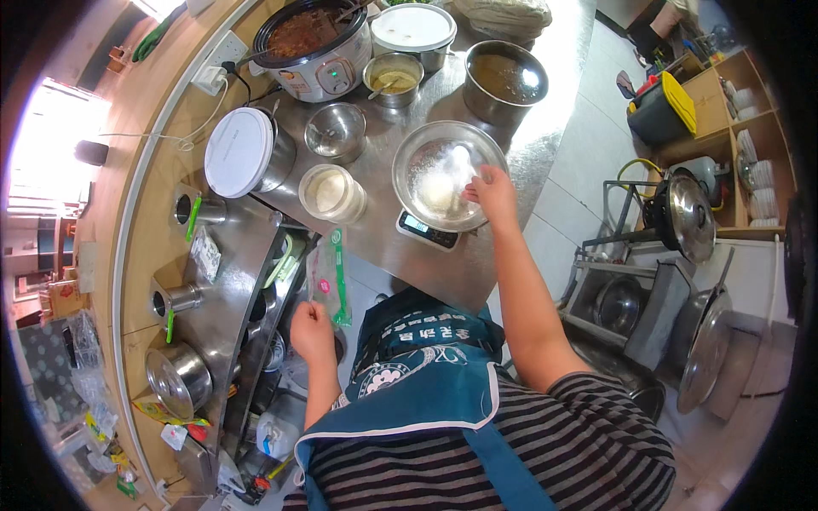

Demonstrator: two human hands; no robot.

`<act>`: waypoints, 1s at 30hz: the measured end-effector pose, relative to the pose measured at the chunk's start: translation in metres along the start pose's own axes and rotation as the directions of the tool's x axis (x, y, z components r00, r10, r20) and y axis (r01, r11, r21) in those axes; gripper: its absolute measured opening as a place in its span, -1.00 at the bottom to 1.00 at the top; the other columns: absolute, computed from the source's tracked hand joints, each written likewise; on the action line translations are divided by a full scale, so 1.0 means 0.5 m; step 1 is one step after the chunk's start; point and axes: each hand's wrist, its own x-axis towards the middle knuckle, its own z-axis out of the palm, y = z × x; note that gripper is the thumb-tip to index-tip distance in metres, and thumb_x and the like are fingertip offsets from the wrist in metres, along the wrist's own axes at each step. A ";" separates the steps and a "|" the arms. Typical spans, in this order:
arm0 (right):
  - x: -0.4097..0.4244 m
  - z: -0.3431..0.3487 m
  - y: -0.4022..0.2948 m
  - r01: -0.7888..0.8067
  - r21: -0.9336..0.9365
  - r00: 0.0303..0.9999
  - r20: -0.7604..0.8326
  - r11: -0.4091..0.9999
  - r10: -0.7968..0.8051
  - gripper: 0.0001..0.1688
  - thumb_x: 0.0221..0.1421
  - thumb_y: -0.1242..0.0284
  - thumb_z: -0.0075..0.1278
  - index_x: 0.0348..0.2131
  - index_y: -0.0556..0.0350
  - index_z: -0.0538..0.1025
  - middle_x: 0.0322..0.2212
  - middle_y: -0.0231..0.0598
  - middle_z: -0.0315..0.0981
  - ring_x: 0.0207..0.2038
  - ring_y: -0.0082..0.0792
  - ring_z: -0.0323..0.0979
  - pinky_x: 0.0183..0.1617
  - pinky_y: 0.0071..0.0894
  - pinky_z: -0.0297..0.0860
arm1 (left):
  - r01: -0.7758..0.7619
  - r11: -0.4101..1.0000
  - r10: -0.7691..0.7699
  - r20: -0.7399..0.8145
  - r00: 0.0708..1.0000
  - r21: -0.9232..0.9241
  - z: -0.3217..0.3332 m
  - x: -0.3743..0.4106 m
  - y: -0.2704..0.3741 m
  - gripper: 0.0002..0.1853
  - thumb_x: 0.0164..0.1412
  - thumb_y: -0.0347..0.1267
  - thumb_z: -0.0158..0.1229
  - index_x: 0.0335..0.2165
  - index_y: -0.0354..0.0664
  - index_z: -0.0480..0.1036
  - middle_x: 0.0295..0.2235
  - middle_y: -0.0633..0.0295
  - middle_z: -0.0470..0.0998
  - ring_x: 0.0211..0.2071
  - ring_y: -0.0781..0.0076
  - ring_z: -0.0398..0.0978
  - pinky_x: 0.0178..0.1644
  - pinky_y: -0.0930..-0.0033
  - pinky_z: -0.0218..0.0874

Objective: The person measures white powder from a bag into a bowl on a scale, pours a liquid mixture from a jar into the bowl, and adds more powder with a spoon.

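My left hand (312, 329) grips a clear plastic packet (329, 281) with a green edge, held over the floor beside the table corner. Over the right side of a shallow steel basin (409, 150), my right hand (493, 195) has its fingers drawn together; whether they pinch anything is hidden. White powder or grains (438, 188) lie in the basin, with a bright white patch near the fingertips. The basin rests on a digital kitchen scale (429, 233) with a lit display. Left of it stands an open plastic tub (332, 195) of pale powder.
Behind are a small steel bowl (335, 131), a pot of yellowish food with a spoon (393, 83), a pot of brown liquid (505, 80) and a slow cooker (313, 54) of reddish food. A white-lidded pot (239, 153) stands left. The steel table's edge (537, 185) runs along the right.
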 end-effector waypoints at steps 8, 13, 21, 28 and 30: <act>-0.127 -0.011 -0.096 0.071 -0.006 0.984 0.165 0.997 -0.069 -0.67 0.10 0.56 -0.10 -0.13 0.43 0.41 -0.44 -0.04 0.50 -0.44 -0.39 0.52 -0.34 -0.53 0.47 | -0.163 0.981 0.180 0.164 0.970 -0.109 0.040 0.017 0.061 -0.86 -0.01 -0.31 0.09 -0.58 -0.13 0.44 -0.58 0.15 0.48 -0.55 0.13 0.45 -0.47 0.21 0.23; -0.246 0.026 -0.121 -0.037 -0.037 0.923 0.381 0.999 0.048 -0.69 0.11 0.51 -0.08 -0.17 0.36 0.47 -0.45 -0.11 0.51 -0.45 -0.43 0.50 -0.33 -0.58 0.45 | -0.247 0.950 0.283 0.192 0.940 -0.188 0.089 0.029 0.072 -0.84 0.00 -0.30 0.07 -0.57 -0.14 0.45 -0.55 0.16 0.49 -0.52 0.13 0.46 -0.46 0.20 0.25; -0.361 0.090 -0.090 -0.048 -0.263 0.825 0.534 0.963 0.187 -0.74 0.10 0.52 -0.08 -0.22 0.33 0.50 -0.52 -0.24 0.48 -0.49 -0.51 0.48 -0.38 -0.60 0.42 | -0.215 0.952 0.261 0.210 0.942 -0.217 0.083 0.036 0.063 -0.81 0.04 -0.31 0.04 -0.56 -0.19 0.44 -0.55 0.10 0.48 -0.51 0.09 0.45 -0.45 0.17 0.25; -0.376 0.103 -0.077 0.217 -0.479 0.827 0.553 0.850 0.100 -0.76 0.03 0.50 -0.04 -0.27 0.20 0.54 -0.50 -0.15 0.51 -0.50 -0.39 0.50 -0.37 -0.43 0.40 | -0.166 0.931 0.236 0.191 0.953 -0.325 0.056 0.022 0.038 -0.72 0.14 -0.27 -0.03 -0.57 -0.24 0.37 -0.57 0.01 0.45 -0.51 -0.02 0.42 -0.45 0.08 0.20; -0.378 0.109 -0.070 0.559 -0.509 0.757 0.635 0.654 -0.153 -0.76 0.01 0.51 -0.03 -0.27 0.20 0.55 -0.48 -0.11 0.50 -0.46 -0.28 0.50 -0.34 -0.41 0.40 | -0.170 0.932 0.240 0.195 0.951 -0.319 0.058 0.018 0.029 -0.70 0.16 -0.26 -0.05 -0.57 -0.25 0.36 -0.58 -0.01 0.43 -0.52 -0.05 0.41 -0.45 0.07 0.19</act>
